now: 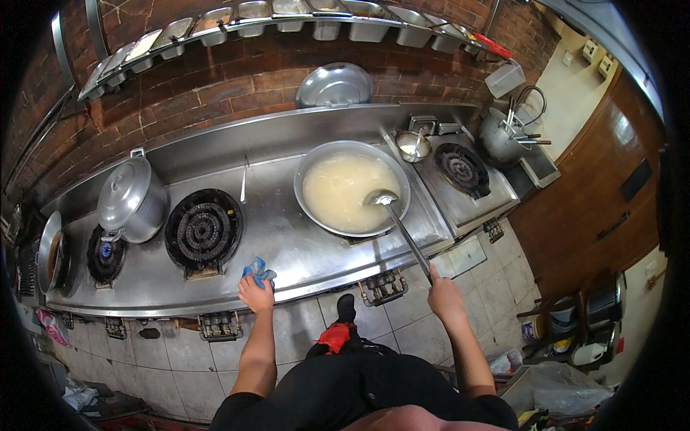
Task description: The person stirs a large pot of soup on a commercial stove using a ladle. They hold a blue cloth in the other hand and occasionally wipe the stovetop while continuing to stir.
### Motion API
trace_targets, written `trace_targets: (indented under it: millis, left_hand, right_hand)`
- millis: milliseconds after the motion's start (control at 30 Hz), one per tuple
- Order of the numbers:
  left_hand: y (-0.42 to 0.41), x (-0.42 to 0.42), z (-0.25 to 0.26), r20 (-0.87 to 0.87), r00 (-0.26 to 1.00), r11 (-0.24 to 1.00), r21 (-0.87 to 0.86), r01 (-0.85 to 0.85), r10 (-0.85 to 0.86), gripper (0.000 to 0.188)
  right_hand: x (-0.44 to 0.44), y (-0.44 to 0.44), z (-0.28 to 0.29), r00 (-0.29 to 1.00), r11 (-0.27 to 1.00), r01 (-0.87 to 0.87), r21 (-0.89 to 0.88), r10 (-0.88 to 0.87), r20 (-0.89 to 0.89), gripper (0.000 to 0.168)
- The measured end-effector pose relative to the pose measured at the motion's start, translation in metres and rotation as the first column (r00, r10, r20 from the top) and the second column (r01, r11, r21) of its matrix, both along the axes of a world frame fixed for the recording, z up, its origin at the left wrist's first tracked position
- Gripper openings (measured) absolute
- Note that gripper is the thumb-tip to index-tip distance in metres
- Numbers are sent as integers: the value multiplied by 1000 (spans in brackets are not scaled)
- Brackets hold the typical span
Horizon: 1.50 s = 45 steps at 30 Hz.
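My right hand (445, 294) grips the handle of a long metal ladle (401, 229). The ladle's bowl rests over the right side of a wide metal pan (298, 188), at the surface of a pale, cloudy liquid (345, 188). My left hand (256, 293) holds a crumpled blue cloth (260, 271) at the front of the stainless steel cooktop (302, 258). Left of that hand sits a black ring burner (204, 231) with nothing on it.
A lidded aluminium pot (133, 196) stands behind a small burner with a blue flame (106, 249). A wok (51, 253) sits at far left. To the right are a small metal bowl (413, 146), another burner (462, 169) and a utensil pot (498, 137). Gas valves (384, 288) jut below the front edge.
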<state>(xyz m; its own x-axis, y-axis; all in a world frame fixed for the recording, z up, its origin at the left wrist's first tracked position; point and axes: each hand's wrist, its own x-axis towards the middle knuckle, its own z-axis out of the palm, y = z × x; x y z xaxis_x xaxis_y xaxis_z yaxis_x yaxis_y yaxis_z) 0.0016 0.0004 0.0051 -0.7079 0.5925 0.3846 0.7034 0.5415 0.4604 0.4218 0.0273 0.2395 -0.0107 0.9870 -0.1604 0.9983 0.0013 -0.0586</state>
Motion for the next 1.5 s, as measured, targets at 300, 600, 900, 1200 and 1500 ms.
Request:
trace_targets:
  millis: [300,600,900,1200,1500]
  left_hand:
    - [0,0,2,15,1000,1000,-11,-2,2,34]
    - [0,-2,-4,0,1000,1000,-9,0,0,34]
    - [0,-2,-4,14,1000,1000,-6,3,-3,34]
    - [0,-2,-5,5,1000,1000,5,3,-3,34]
    - [0,-4,-7,32,999,1000,-13,9,-9,35]
  right_hand:
    - [-13,38,-22,1000,1000,-6,1,6,-28,64]
    - [-45,77,-39,1000,998,14,-63,-14,-3,63]
    - [-80,105,-60,992,1000,0,4,0,-125,60]
    - [-111,98,-52,955,996,-81,-22,71,-288,62]
    - [-119,59,-43,938,987,-159,-27,143,-315,64]
